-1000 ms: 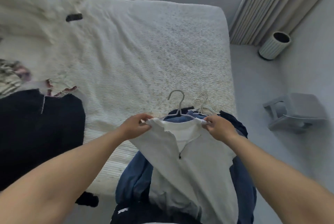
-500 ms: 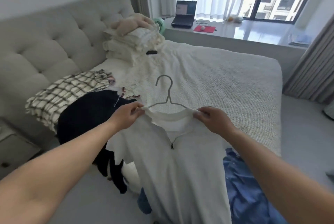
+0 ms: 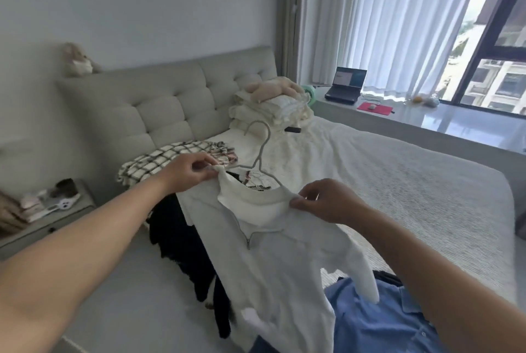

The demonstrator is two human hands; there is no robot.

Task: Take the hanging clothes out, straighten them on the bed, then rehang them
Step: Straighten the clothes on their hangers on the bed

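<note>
At the centre of the frame a white zip-neck top (image 3: pixel 273 256) hangs on a grey wire hanger (image 3: pixel 260 153), held up in the air over the near edge of the bed (image 3: pixel 384 182). The left hand (image 3: pixel 189 169) pinches the collar's left end, its fingers closed on the fabric where the hanger arm enters. The right hand (image 3: pixel 327 202) pinches the right shoulder the same way, thumb on top.

The step in hand looks like getting this top seated squarely on its hanger before it is hung again. To do it well, both shoulder seams should end up on the hanger's arms with the collar centred under the hook (the collar currently sags forward and the hanger tilts back toward the upper middle of the frame). Pulling evenly outward with both hands would flatten the neckline; tugging one side alone risks sliding the wire out of the neck opening. The half-open zip should lie straight down the front.

A blue shirt (image 3: pixel 384 321) lies at lower right, a black garment (image 3: pixel 182 241) beneath the top at lower centre.
</note>
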